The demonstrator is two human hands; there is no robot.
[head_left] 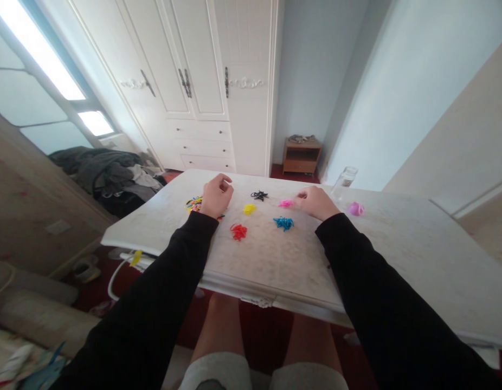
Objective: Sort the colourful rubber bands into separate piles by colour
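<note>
My left hand (217, 197) is raised over the table beside a mixed pile of multicoloured bands (193, 203), partly hidden by my wrist. Its fingers are curled in, and whatever they hold is too small to make out. My right hand (316, 201) has its fingertips drawn together at the right edge of a small pink pile of bands (286, 203); anything between them is hidden. Between my hands lie separate piles of thin rubber-like bands: black (259, 195), yellow (249, 209), red (238, 232) and blue (284, 223).
The piles lie on a white table (271, 260). A clear glass bottle (345, 181) stands behind my right hand, with a pink-purple rounded object (355, 208) to its right. Beyond are a white wardrobe (202, 81), a wooden nightstand (302, 157) and heaped dark clothes (108, 179).
</note>
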